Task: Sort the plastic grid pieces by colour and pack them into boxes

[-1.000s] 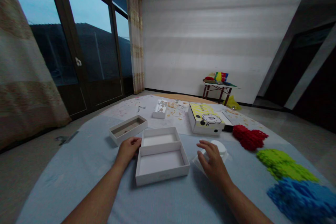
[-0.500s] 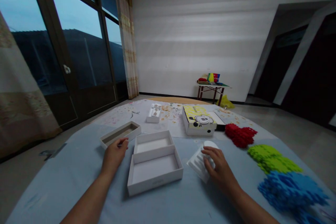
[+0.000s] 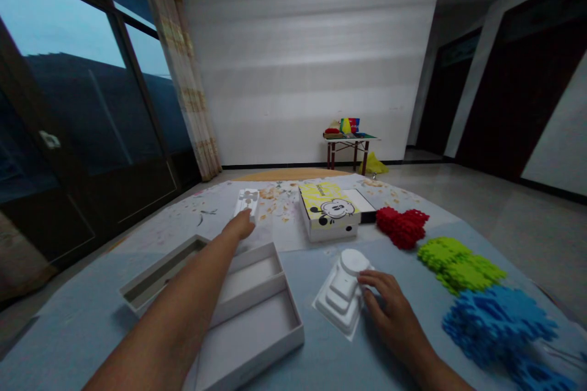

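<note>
My left hand (image 3: 239, 226) is stretched forward over the table, at the near end of a small white box (image 3: 248, 197) with grey shapes on top. Its fingers are mostly hidden, so I cannot see whether they grip the box. My left forearm crosses above a narrow open box (image 3: 137, 296) and a white two-compartment box (image 3: 257, 342), covering parts of both. On the right, a white moulded plastic tray (image 3: 342, 293) with a round raised end lies on the cloth. My right hand (image 3: 389, 302) is open, its fingertips at the tray's right edge.
Behind the tray stands a yellow and white box with a cartoon mouse (image 3: 328, 211), with a black-sided white box (image 3: 364, 204) beside it. Red pieces (image 3: 402, 227), green pieces (image 3: 461, 263) and blue pieces (image 3: 499, 324) lie in heaps along the right.
My left hand has gone from beside the narrow box forward to the small white box. My right hand has drawn back slightly from over the plastic tray to its edge. The view has shifted right.
</note>
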A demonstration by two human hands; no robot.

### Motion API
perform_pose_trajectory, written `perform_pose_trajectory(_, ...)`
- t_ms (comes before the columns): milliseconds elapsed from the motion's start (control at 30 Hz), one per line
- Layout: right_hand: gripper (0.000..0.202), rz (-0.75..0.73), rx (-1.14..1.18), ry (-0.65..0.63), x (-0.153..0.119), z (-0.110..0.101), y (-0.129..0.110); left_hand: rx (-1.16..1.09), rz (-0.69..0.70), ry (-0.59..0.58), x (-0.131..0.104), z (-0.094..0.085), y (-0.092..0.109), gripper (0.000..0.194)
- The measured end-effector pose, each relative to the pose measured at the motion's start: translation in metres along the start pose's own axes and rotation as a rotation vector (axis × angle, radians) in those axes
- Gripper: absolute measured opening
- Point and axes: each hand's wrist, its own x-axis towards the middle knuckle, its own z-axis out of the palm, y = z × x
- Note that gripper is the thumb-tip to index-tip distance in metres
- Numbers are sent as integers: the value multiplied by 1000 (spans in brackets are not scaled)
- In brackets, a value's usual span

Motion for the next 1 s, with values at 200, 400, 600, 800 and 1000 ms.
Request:
perform_pose_trajectory(200, 20, 12, -9, 1, 1, -2, -1, 106, -5, -121, 17, 8, -9, 37)
perform_pose_trajectory(400, 20, -16, -30, 16, 3, -3, -3, 99, 49, -169, -9, -3, -25, 27)
perform_pose_trajectory(600, 20, -24, -20, 8, 3, -2, -4, -40, 117, -193, -64, -22, -50, 19)
perform_pose_trajectory(800, 21, -37, -6, 22, 2, 0, -2, -143, 144, -258, -92, -41, -62, 22)
perform_pose_trajectory(1000, 21, -49, -1, 8, 3, 1, -2, -126, 105, -45, -68, -38, -41, 47)
